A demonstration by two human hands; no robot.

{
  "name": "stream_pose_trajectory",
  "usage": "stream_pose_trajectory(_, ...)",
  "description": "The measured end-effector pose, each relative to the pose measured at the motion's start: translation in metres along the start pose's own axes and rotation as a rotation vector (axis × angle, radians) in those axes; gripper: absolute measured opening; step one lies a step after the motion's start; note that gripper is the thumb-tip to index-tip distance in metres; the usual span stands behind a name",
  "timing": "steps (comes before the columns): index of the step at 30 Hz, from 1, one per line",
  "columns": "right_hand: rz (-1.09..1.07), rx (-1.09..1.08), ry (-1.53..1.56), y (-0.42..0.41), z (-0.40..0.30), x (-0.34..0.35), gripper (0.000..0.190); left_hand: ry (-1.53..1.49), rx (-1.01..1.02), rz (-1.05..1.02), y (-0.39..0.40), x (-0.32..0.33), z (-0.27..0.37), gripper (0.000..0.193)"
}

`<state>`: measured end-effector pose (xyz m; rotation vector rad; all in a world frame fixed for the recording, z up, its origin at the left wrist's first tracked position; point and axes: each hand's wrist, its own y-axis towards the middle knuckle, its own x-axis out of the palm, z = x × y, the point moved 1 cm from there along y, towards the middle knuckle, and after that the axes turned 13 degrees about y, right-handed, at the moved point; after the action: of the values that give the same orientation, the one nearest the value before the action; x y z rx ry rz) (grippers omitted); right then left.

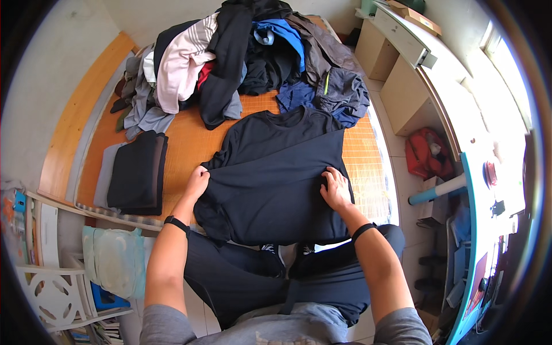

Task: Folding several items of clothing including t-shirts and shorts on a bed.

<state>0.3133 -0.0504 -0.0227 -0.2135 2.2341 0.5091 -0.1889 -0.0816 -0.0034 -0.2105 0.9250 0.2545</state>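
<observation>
A black long-sleeved top point(276, 181) is spread in front of me, its neckline pointing away and its hem at my knees. Pinched in the fist of my left hand point(199, 183) is the left side of the top, and a diagonal fold runs from there towards the far right shoulder. My right hand point(336, 188) lies palm down on the fabric near the right edge, its fingers apart and slightly bent. Left of the top sits a stack of folded clothes point(136, 172), black and dark brown over grey.
A large heap of loose clothes point(228, 56) covers the far end of the bed's woven mat point(181, 142). Wooden boards point(86, 112) border the bed on the left. A desk point(401, 95) and a red bag point(427, 153) stand right. A white shelf point(56, 297) is at lower left.
</observation>
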Motion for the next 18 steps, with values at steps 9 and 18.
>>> stream_pose_trajectory(9,-0.358,-0.412,0.274,0.006,-0.083,0.039,0.036,-0.509,0.055,-0.198,0.005,-0.043,0.102,0.005)
stream_pose_trajectory(18,-0.195,-0.017,0.092,0.056,-0.065,0.112,0.056,-0.601,0.104,-0.203,0.006,-0.073,0.143,0.007)
